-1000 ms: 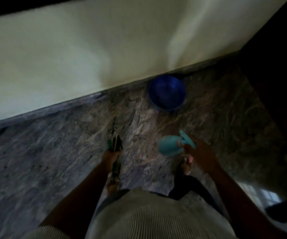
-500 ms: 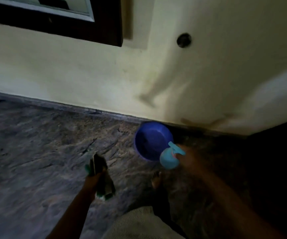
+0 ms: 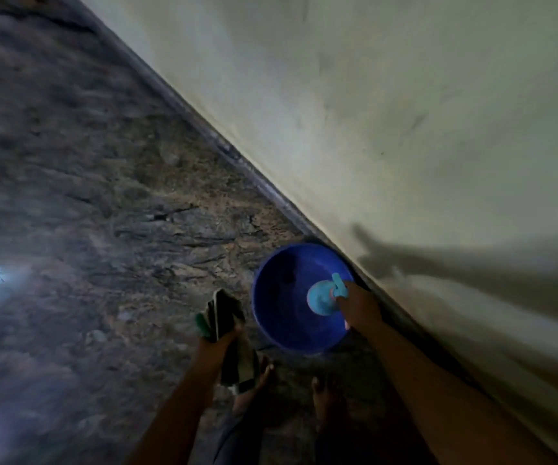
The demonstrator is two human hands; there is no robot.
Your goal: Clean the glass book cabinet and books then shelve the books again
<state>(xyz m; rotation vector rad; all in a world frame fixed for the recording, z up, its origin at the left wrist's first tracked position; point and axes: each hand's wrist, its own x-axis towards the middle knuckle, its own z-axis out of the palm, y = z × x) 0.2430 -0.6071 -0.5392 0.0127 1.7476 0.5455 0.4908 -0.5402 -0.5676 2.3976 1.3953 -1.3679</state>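
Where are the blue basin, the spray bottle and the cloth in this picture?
blue basin (image 3: pixel 275 307): head view, on the bare inner wall at its left side.
spray bottle (image 3: pixel 319 298): head view, on its round light-blue body.
cloth (image 3: pixel 225 312): head view, on its upper dark fold.

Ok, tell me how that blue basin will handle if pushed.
The blue basin looks like thin plastic, so probably light. Its wide shape should slide on the stone floor rather than tip. Whether it holds water is unclear.
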